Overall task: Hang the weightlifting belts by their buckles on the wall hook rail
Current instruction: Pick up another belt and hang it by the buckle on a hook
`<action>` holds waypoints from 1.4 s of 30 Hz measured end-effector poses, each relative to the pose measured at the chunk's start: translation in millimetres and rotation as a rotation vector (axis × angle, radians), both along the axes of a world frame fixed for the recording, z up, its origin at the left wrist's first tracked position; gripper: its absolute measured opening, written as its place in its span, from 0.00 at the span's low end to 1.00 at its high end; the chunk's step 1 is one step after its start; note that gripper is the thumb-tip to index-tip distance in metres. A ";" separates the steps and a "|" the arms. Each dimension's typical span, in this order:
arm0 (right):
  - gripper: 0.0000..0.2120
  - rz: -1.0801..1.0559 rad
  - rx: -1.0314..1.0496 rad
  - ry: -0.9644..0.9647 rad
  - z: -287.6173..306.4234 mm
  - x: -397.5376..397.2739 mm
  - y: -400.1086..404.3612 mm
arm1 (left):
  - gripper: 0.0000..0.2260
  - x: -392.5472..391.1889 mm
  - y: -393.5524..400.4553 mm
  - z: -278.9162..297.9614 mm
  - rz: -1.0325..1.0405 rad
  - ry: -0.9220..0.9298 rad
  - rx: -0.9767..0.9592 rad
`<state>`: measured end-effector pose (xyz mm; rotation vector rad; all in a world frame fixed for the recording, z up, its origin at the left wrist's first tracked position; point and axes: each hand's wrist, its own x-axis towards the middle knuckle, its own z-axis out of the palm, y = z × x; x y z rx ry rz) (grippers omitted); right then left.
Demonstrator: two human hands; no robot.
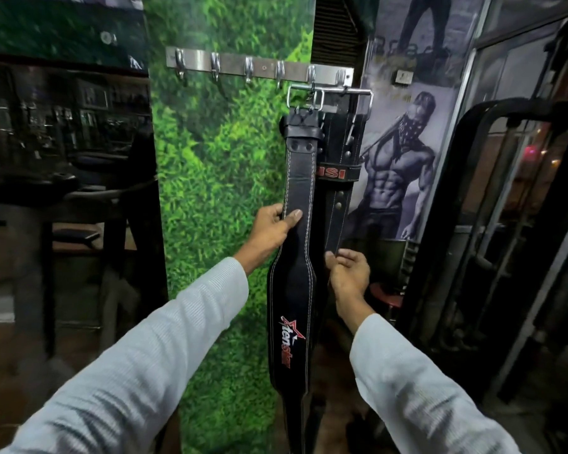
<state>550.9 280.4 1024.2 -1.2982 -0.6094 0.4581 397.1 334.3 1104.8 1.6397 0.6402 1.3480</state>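
The green wall [210, 178] carries a steel hook rail [259, 67] with four bare hooks to the left. Two black belts hang vertically from its right end: the front belt [297, 198] by its buckle [305, 97], the back belt [338, 191] just behind it. The left hand [273, 229] grips the front belt's left edge, thumb across its face. The right hand [350, 273], lower, pinches the back belt's strap, fingers curled.

black belt [300, 198] — white stitching, silver rail [259, 65]
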 end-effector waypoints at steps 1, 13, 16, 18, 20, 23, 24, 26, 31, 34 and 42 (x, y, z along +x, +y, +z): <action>0.18 -0.025 -0.050 -0.017 -4.6 4.1 1.4 | 0.06 -0.4 -0.5 -0.7 -0.001 -0.002 0.007; 0.10 -0.036 -0.167 -0.312 -21.8 37.9 14.2 | 0.18 -23.0 3.7 -62.7 0.169 0.333 -0.028; 0.12 -0.023 -0.137 -0.320 -22.2 53.5 9.0 | 0.21 -23.2 4.0 -65.5 0.251 0.346 -0.029; 0.10 0.046 -0.148 -0.326 -20.5 60.8 9.6 | 0.20 -18.3 8.0 -67.7 0.291 0.377 -0.024; 0.09 0.134 -0.140 -0.332 -19.6 64.2 11.9 | 0.18 -13.3 7.5 -66.6 0.331 0.400 -0.024; 0.09 0.184 -0.149 -0.379 -16.5 62.9 15.2 | 0.23 -9.3 4.7 -64.9 0.349 0.424 -0.035; 0.08 0.190 -0.166 -0.383 -15.6 63.7 15.8 | 0.25 -9.7 3.8 -64.7 0.362 0.434 -0.032; 0.08 0.195 -0.200 -0.393 -16.0 68.3 18.5 | 0.28 -10.4 6.7 -66.3 0.384 0.442 -0.028; 0.08 0.234 -0.192 -0.403 -14.4 69.9 15.0 | 0.25 -8.9 14.4 -65.6 0.430 0.467 -0.012; 0.09 0.235 -0.182 -0.385 -12.1 64.4 11.6 | 0.18 -7.8 16.9 -67.7 0.407 0.473 0.007; 0.14 0.438 -0.165 -0.302 -6.3 72.4 -7.6 | 0.21 -10.0 34.0 -72.3 0.439 0.490 0.019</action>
